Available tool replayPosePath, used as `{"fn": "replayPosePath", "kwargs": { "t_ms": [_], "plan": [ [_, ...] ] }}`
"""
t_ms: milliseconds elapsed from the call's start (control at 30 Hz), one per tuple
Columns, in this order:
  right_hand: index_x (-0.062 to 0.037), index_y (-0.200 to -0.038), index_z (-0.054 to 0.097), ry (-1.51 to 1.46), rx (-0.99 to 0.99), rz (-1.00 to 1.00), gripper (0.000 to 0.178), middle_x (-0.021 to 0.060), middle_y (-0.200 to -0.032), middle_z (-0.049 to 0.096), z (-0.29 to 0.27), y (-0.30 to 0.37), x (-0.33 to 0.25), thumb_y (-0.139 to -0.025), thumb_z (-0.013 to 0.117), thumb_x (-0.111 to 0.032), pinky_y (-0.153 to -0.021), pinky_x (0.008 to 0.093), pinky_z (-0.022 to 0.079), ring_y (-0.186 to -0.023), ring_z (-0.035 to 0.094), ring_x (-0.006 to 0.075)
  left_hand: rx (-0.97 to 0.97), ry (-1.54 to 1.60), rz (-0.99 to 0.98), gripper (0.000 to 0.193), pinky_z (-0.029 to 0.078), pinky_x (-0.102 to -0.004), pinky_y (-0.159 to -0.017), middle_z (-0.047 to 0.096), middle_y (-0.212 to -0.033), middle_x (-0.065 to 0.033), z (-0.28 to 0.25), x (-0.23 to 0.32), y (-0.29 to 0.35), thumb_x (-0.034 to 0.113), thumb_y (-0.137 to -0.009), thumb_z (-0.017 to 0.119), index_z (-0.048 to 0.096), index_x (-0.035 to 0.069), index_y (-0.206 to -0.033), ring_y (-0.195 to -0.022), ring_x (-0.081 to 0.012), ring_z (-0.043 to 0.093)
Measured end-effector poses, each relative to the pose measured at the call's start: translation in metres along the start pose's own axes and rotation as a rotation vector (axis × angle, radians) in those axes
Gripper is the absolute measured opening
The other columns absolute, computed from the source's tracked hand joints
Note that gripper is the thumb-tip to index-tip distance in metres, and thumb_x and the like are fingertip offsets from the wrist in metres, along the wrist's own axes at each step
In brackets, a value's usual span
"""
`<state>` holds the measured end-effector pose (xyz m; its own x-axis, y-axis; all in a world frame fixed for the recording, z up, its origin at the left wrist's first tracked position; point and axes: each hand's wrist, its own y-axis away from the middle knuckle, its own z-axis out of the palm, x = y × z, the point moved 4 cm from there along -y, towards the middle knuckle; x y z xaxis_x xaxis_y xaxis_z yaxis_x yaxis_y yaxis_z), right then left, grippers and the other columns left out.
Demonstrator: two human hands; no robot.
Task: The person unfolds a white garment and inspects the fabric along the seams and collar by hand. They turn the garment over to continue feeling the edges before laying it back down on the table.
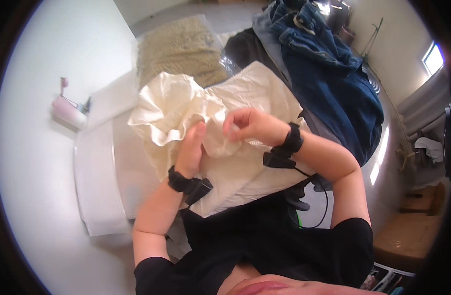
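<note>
A cream, shiny cloth garment (245, 172) lies spread across the surface in front of me, wrinkled, with a gathered, ruffled edge bunched up at its upper left. My left hand (190, 152) holds that bunched part, thumb pointing up and the fingers partly hidden by the folds. Just to its right, my right hand (255, 127) hovers over the cloth with fingers curled in and tips together in a pinch. Whatever sits between those fingertips is slightly blurred and too small to name. Both wrists wear black straps with small black boxes.
Beyond the garment lies a tan textured cloth in clear plastic (181, 46). Blue denim clothes (329, 93) are heaped at the right over dark fabric. A white wall (38, 162) borders the left, with a pink holder (68, 110). A brown chair (407, 236) stands at lower right.
</note>
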<state>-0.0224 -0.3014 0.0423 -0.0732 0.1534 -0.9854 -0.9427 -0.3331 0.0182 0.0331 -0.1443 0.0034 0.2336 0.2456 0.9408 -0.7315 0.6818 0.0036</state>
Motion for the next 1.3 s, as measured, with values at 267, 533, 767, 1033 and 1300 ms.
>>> {"fn": "replayPosePath", "kwargs": {
  "t_ms": [267,533,767,1033,1300],
  "plan": [
    [-0.0036,-0.089,0.063,0.634,-0.110,-0.232,0.013,0.0084,-0.094,0.062,0.072,0.031,-0.014,-0.076,0.063,-0.007,-0.083,0.0330,0.044,-0.089,0.058,0.0221,-0.070,-0.444,0.102,0.038,0.039,-0.0276,-0.089,0.054,-0.109,-0.0060,0.016,0.034,0.028,0.014,-0.086,0.055,0.044,-0.002,-0.118,-0.100,-0.0128,0.050],
    [-0.0028,-0.093,0.063,0.699,-0.018,-0.487,0.017,0.0085,-0.101,0.062,0.091,0.064,-0.025,-0.076,0.062,-0.001,-0.087,0.0336,0.042,-0.098,0.056,0.0245,0.240,-0.402,0.237,0.040,0.042,-0.0282,-0.088,0.056,-0.111,-0.0074,-0.040,0.088,0.132,0.006,-0.083,0.054,0.044,-0.001,-0.121,-0.099,-0.0146,0.053],
    [-0.0035,-0.096,0.061,0.816,0.143,-0.365,0.018,0.0090,-0.092,0.062,0.071,0.055,-0.014,-0.079,0.059,-0.009,-0.081,0.0309,0.046,-0.088,0.059,0.0219,0.558,-0.385,0.113,0.041,0.041,-0.0297,-0.090,0.054,-0.114,-0.0107,-0.127,0.109,0.247,0.004,-0.082,0.052,0.042,-0.002,-0.122,-0.102,-0.0173,0.053],
    [0.0000,-0.106,0.054,0.589,0.177,-0.036,0.030,0.0071,-0.083,0.060,0.089,-0.049,-0.035,-0.086,0.058,-0.022,-0.066,0.0250,0.048,-0.072,0.057,0.0131,0.656,-0.352,-0.057,0.044,0.042,-0.0294,-0.088,0.056,-0.110,-0.0118,-0.170,0.076,0.288,0.002,-0.083,0.050,0.037,0.001,-0.125,-0.099,-0.0174,0.055],
    [0.0025,-0.107,0.051,0.854,0.141,0.163,0.052,0.0113,-0.087,0.061,0.148,-0.150,-0.019,-0.079,0.062,-0.040,-0.063,0.0278,0.050,-0.077,0.059,0.0149,0.619,-0.513,0.065,0.059,0.044,-0.0286,-0.082,0.055,-0.103,-0.0125,-0.165,0.040,0.305,0.014,-0.085,0.060,0.029,0.001,-0.133,-0.093,-0.0168,0.055]
  ]
}}
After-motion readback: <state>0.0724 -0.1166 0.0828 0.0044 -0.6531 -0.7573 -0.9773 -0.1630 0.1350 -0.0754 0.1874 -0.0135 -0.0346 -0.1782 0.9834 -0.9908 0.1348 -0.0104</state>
